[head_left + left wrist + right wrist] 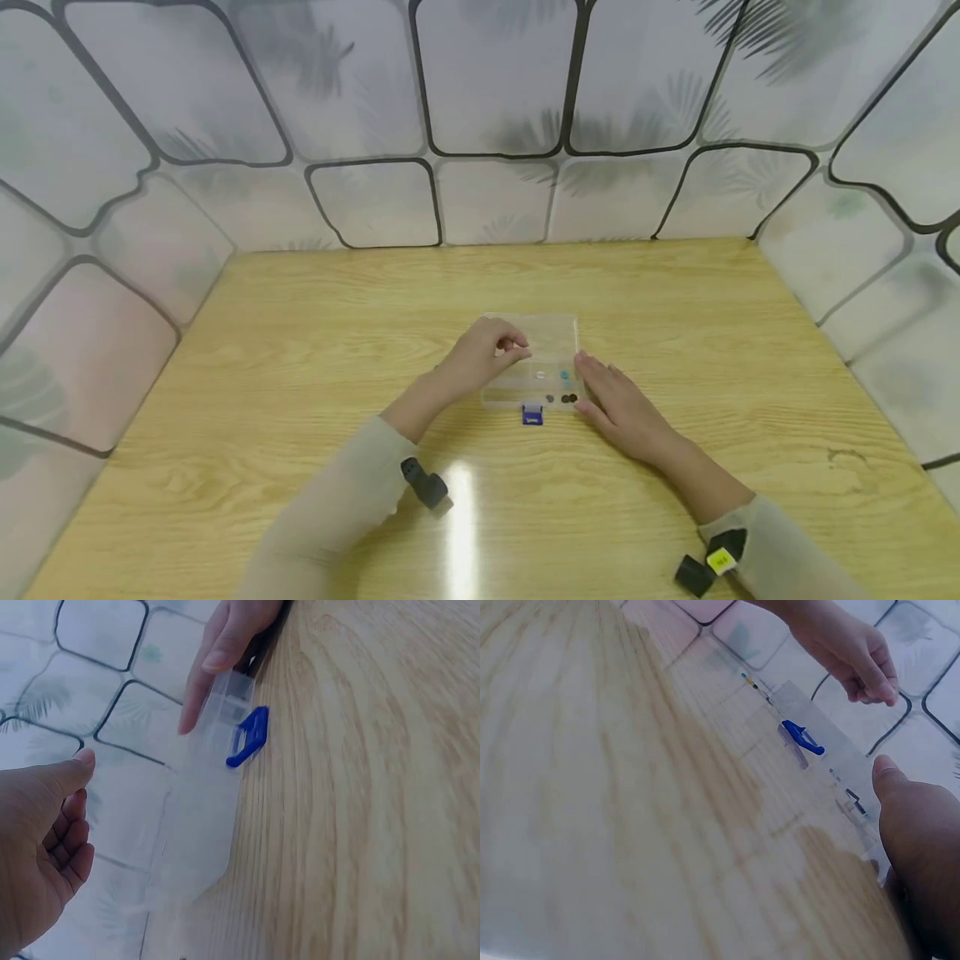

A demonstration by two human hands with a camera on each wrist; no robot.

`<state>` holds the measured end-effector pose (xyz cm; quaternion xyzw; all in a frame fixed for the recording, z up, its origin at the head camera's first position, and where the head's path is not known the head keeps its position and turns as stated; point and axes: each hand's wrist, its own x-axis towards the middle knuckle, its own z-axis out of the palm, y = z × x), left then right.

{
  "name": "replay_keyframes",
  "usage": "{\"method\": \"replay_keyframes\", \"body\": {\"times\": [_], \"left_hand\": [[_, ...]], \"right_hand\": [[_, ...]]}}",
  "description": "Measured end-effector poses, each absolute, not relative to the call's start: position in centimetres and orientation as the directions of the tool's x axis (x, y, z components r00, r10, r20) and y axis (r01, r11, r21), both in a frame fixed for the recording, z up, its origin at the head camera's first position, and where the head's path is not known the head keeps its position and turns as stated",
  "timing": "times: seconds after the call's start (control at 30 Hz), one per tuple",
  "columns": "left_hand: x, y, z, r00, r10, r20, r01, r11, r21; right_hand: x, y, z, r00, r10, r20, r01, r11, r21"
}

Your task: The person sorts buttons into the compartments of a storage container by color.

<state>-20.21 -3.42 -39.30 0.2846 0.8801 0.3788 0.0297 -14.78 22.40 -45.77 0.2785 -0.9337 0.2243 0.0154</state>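
A clear plastic compartment box sits on the table with its lid laid back. At its front hangs a blue latch. Dark round pieces, a teal piece and a whitish ring lie in the right compartments. My left hand hovers over the left part of the box, fingers curled and thumb close to the forefinger; no held thing shows. The fingers of my right hand stretch out along the box's right side, touching it.
Tiny coloured bits show at the box's left end in the right wrist view. The wooden table meets patterned cloth walls at the back and both sides. Dark devices sit at the cuffs.
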Motion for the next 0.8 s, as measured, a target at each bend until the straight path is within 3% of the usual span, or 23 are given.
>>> {"method": "replay_keyframes", "body": {"times": [0.53, 0.8], "left_hand": [[-19.0, -8.7, -38.8, -0.895, 0.428, 0.123, 0.376, 0.58, 0.723], [-18.6, -10.3, -38.9, -0.907, 0.4, 0.128, 0.375, 0.633, 0.678]], "right_hand": [[-14.8, 22.1, -45.6, -0.853, -0.507, 0.125, -0.508, 0.75, -0.424], [-14.7, 22.3, -45.6, -0.851, -0.51, 0.127, -0.513, 0.752, -0.413]]}}
